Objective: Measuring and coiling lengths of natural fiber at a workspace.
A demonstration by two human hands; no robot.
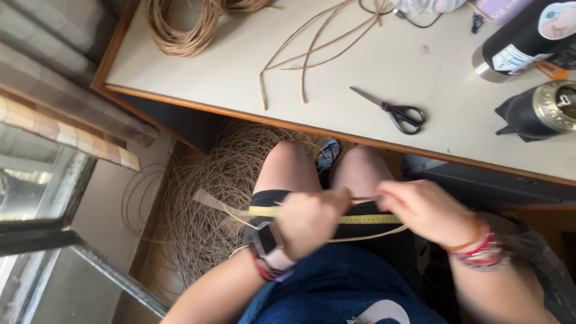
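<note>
My left hand point(309, 221) and my right hand point(425, 211) are held over my lap, both closed on a flat tan rattan strip point(210, 201) that sticks out to the left past my knee. A yellow measuring tape point(366, 219) lies across my thighs under the hands, its left end point(264, 211) showing. My left wrist wears a watch and bands, my right wrist several beaded bracelets. Both hands are blurred, so the exact grip is unclear.
A white table point(384, 66) with a wooden edge holds black scissors point(397, 111), loose rattan strips point(312, 51), a rattan coil point(183, 30), a dark bottle point(522, 42) and a black metal pot point(540, 111). A large tangle of thin cane point(210, 198) lies on the floor.
</note>
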